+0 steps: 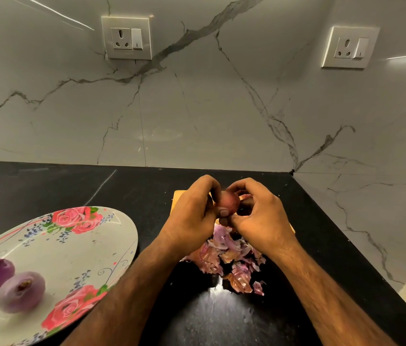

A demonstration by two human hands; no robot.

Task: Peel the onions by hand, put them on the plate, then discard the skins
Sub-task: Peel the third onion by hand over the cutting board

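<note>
marble wall [197,108], two sockets [126,38], black counter [47,186]

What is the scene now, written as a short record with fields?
hands: left hand and right hand both grip one onion above the counter
plate: floral plate carries two peeled onions
skins: pile of skins on the counter, below the hands
board: wooden board, mostly hidden behind the hands
not yet done: held onion to plate, skins discarded
</note>
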